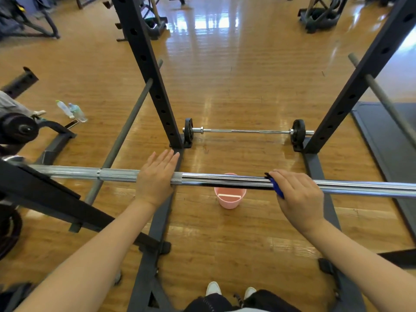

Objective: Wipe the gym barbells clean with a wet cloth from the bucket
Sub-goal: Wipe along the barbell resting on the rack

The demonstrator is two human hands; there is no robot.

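Where knurling ends, glossy chrome barbell (pixel 225 180), blue cloth (pixel 276 186).

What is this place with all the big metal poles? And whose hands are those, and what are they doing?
This is a gym. The picture comes from a camera worn on a person's head, looking down, so you see their own arms and their white shoes at the bottom. The tall black posts are a rack that holds up a long shiny barbell for lifting. The left hand lies flat on the bar with straight fingers. The right hand presses a blue cloth around the bar to wipe it clean. On the wooden floor below stands a pink bucket. Further away lies a second barbell with black round weights, and two water bottles lie off to the left.
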